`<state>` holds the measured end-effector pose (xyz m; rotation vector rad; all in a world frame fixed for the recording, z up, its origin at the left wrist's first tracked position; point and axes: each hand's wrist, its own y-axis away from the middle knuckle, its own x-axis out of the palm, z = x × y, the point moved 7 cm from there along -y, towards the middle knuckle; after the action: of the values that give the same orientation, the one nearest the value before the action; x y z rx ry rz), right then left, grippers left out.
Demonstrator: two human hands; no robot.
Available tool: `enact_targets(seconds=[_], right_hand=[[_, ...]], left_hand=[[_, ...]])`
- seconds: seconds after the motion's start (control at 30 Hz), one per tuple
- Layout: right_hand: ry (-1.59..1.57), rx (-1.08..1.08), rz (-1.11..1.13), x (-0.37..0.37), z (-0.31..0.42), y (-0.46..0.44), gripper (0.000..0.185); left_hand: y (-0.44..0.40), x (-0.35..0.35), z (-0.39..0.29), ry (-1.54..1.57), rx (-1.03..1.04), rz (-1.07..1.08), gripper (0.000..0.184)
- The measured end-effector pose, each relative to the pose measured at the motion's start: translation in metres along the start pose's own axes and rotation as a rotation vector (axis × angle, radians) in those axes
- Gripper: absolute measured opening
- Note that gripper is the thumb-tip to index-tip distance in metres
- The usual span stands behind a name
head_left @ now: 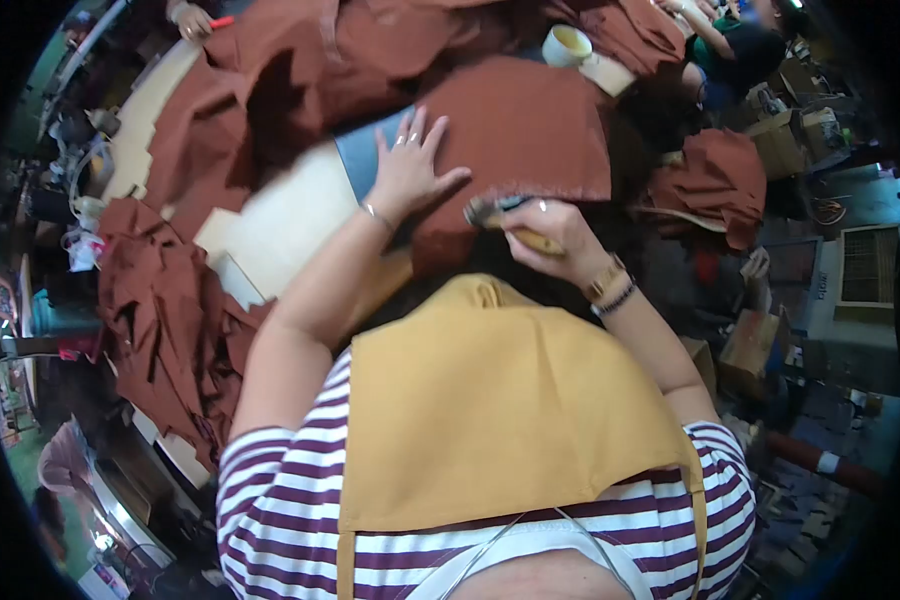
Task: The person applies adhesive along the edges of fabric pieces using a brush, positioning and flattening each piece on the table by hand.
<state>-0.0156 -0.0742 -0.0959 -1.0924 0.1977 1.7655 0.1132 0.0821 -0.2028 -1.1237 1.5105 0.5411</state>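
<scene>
One hand [410, 175] lies spread on brown material [530, 125]; the right hand [555, 240] grips a brush [510, 222]

Tool [538, 240]: working end blurred, type not determined; part of handle hidden inside right hand [562, 238]. Brown sheet [530, 120]: patch under left hand [408, 168] not visible. Counter [130, 155]: near edge hidden behind yellow apron [510, 400]; much of top covered by brown material [300, 80]. White cup [567, 46], far edge: contents yellowish, substance unclear. Far left corner: another person's hand [192, 22], arm cut off by frame. Far right: person [738, 48] cut off, blurred; hand action unreadable
</scene>
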Motion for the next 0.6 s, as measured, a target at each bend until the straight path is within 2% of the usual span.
enact_targets(seconds=[0.03,0.1,0.17,0.23,0.3,0.33,0.37,0.43,0.47,0.5,0.53,0.57,0.6], right_hand=[[0.007,-0.018,-0.002,-0.007,-0.001,0.004,0.019],[0.064,0.07,0.135,-0.016,-0.012,0.017,0.017],[0.004,0.174,-0.026,-0.043,-0.014,0.026,0.014],[0.023,0.206,-0.345,-0.077,-0.021,0.041,0.014],[-0.087,0.46,-0.48,-0.099,-0.044,0.067,0.013],[-0.075,0.427,-0.562,-0.111,-0.047,0.075,0.01],[-0.09,0.486,-0.58,-0.121,-0.049,0.086,0.009],[-0.053,0.474,-0.669,-0.14,-0.059,0.113,0.009],[-0.13,0.486,-0.732,-0.148,-0.064,0.127,0.01],[-0.207,0.496,-0.793,-0.157,-0.068,0.14,0.01],[-0.263,0.503,-0.843,-0.164,-0.082,0.159,0.011],[-0.353,0.569,-0.924,-0.169,-0.081,0.17,0.014],[-0.41,0.601,-0.989,-0.175,-0.082,0.179,0.015]], left_hand=[[0.004,-0.007,0.007,0.031,-0.11,-0.146,0.098],[0.005,0.004,0.019,-0.052,-0.294,0.012,0.107],[0.005,-0.006,0.014,0.03,-0.333,0.042,0.09],[0.002,-0.008,0.014,0.023,-0.222,-0.073,0.059],[-0.003,-0.004,0.016,0.231,-0.248,-0.023,0.039],[-0.007,-0.002,0.015,0.336,-0.261,0.008,0.031],[-0.014,-0.002,0.018,0.61,-0.311,-0.057,0.028],[-0.04,-0.009,0.013,1.162,-0.397,-0.183,0.026],[-0.058,-0.024,0.004,1.227,-0.37,-0.225,0.028],[-0.085,-0.034,0.01,1.036,-0.309,-0.112,0.034],[-0.115,-0.04,0.008,1.215,-0.231,-0.145,0.036],[-0.151,-0.03,0.017,1.371,-0.336,-0.123,0.035],[-0.164,-0.064,-0.016,1.701,-0.401,0.072,0.034]])
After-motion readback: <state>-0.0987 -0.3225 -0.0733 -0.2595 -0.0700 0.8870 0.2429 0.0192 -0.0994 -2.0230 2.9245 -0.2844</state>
